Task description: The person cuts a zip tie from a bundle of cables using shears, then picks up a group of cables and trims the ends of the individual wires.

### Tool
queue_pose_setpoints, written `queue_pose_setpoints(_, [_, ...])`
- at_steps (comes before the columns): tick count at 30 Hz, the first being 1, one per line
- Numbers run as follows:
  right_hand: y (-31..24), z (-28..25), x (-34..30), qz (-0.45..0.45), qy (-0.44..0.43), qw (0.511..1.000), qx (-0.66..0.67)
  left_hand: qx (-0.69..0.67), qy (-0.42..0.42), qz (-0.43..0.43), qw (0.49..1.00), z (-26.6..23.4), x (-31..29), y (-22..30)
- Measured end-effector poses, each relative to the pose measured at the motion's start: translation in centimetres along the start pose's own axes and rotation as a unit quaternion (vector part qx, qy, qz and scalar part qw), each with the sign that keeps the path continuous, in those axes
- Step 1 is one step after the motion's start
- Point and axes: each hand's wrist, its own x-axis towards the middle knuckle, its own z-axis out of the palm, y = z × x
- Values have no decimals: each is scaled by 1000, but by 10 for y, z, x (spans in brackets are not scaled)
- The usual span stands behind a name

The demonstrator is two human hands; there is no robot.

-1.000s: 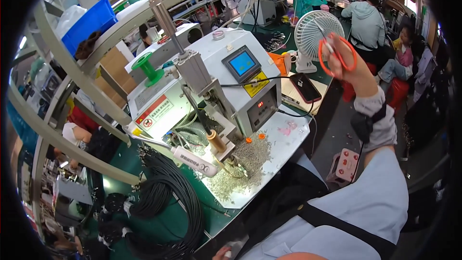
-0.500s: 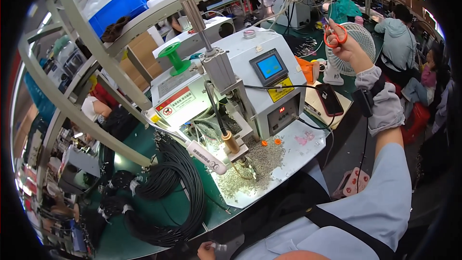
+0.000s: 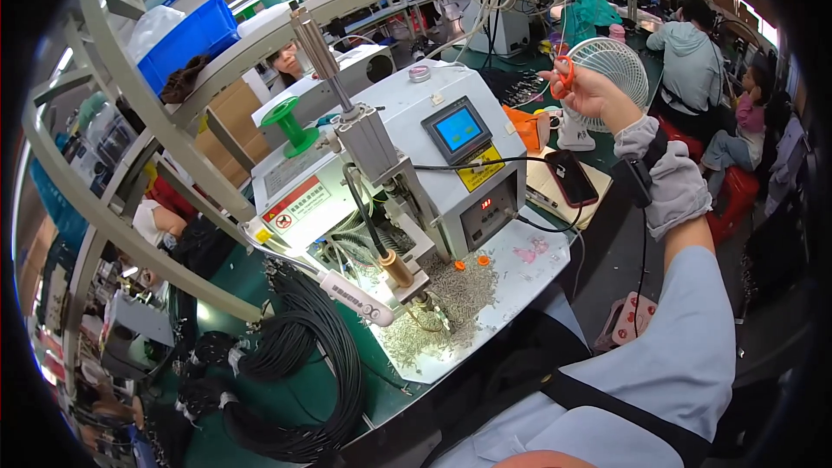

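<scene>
Orange-handled scissors (image 3: 568,80) have turned, now appearing narrower.

The right hand (image 3: 591,94) is now by the lower left part of the fan (image 3: 620,61), not in front of its right side as a second ago. The orange scissors (image 3: 565,74) in it are turned, so the two big round loops no longer show, just a small bit of orange by the fingers. The left hand is gone from the bottom of the view, and so is the small pale thing it has half a second ago. Past the green spool (image 3: 299,137), more of a person's head (image 3: 284,61) shows. The whole view slides a bit too
</scene>
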Motion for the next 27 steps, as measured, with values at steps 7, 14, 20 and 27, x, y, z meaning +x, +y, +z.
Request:
queue_pose_setpoints(7, [4, 5, 3, 5, 11, 1000, 28, -138, -95, -63, 984, 66, 14, 55])
queue_pose_setpoints(14, [2, 6, 11, -26, 27, 999, 2, -94, -147, -19, 984, 95, 19, 62])
queue_pose_setpoints(20, [18, 10, 38, -8, -52, 998, 43, 16, -205, 132, 970, 117, 62, 33])
queue_pose_setpoints(27, [16, -58, 83, -96, -111, 988, 40, 135, -249, 197, 939, 117, 76, 27])
